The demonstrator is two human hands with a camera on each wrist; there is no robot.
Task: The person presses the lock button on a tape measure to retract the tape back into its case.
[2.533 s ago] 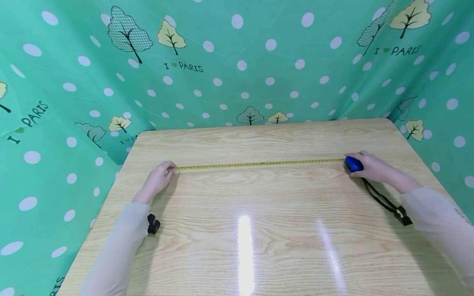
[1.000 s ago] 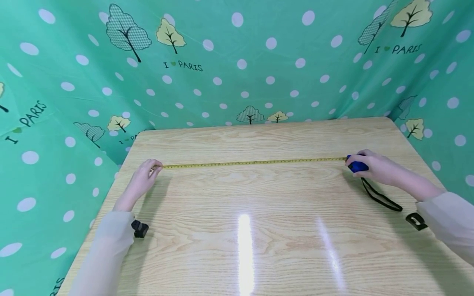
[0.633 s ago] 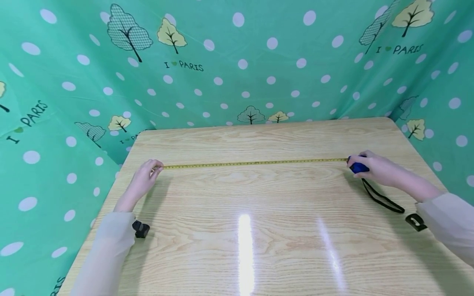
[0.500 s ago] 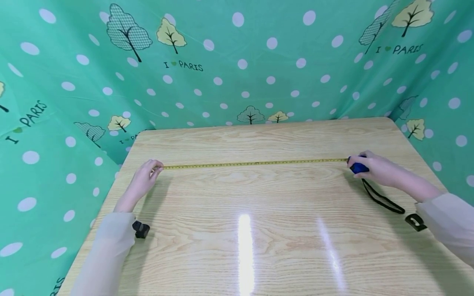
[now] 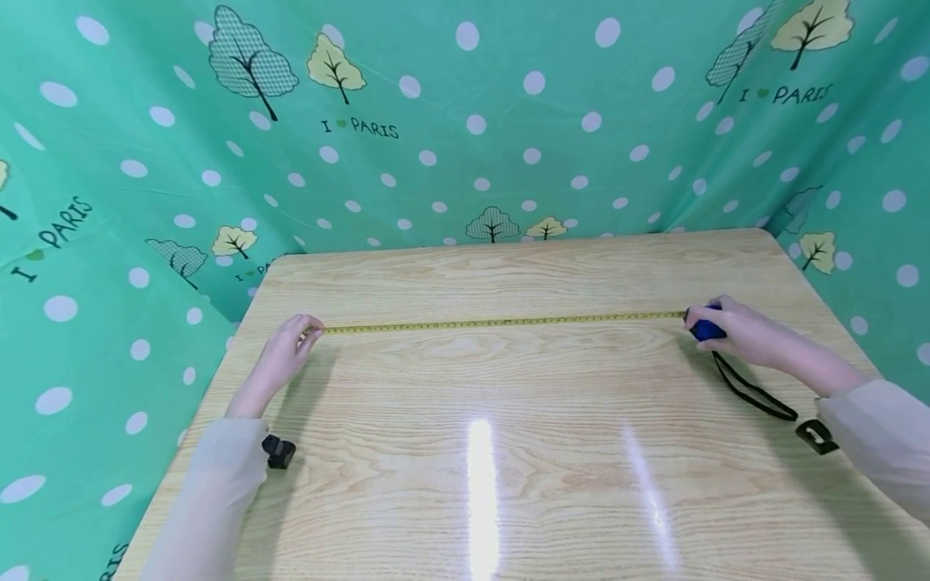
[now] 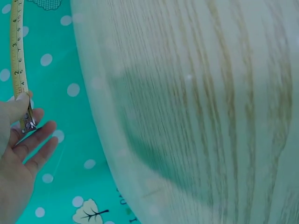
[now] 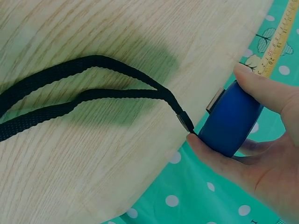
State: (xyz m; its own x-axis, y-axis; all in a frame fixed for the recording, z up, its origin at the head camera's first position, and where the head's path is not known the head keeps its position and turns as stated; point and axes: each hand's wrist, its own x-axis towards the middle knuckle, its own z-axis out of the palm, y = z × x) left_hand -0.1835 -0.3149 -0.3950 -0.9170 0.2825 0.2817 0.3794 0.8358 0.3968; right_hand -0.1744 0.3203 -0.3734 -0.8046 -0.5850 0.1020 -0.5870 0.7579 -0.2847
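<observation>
A tape measure with a blue case (image 7: 231, 119) is drawn out between the two hands. Its yellow blade (image 5: 501, 323) runs almost level across the back half of the table in the head view. My left hand (image 5: 286, 351) pinches the blade's end between thumb and fingers; the metal end hook (image 6: 29, 125) shows just past the thumb in the left wrist view. My right hand (image 5: 741, 329) grips the blue case, thumb on one end and a finger on the other. From the case hangs a black wrist strap (image 7: 96, 60), looped toward the table.
The light wood-grain table (image 5: 567, 484) reaches a green dotted curtain (image 5: 465, 145) at the back and sides. A black wrist device (image 5: 279, 452) sits at the left cuff, and another black piece (image 5: 817, 436) at the right cuff. Bright glare streaks the table's front.
Since the earliest frame my left hand has moved left with the blade's end and the right slightly right with the case, so more blade shows. In the last second both hands barely move.
</observation>
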